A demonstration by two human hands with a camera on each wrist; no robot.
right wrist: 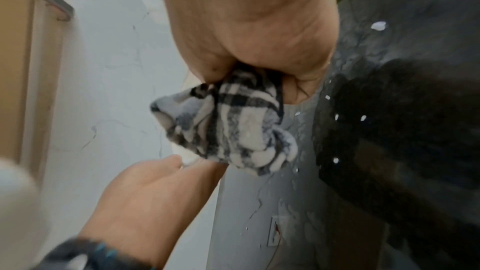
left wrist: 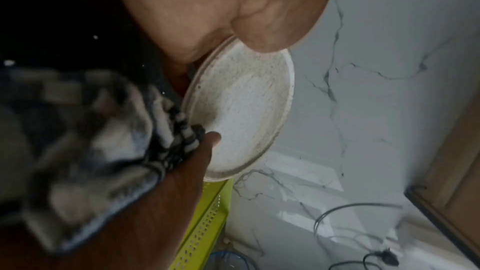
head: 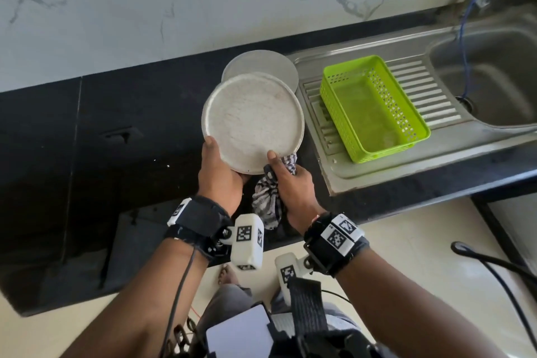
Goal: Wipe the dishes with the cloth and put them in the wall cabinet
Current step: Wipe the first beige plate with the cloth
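Above black countertop (head: 87, 131), left hand (head: 219, 174) grips near rim of speckled white plate (head: 252, 122), right hand (head: 293, 180) clenched round checked cloth (head: 266, 200), thumb on plate face, second plate (head: 261, 64) behind, apparently resting on counter, green basket (head: 374, 107) on drainboard.

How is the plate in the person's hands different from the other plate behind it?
The held plate is lifted, gripped by the left hand and right hand; the back plate is untouched and mostly hidden. The held plate shows its speckled inside; the back plate looks plain grey. Both are round.
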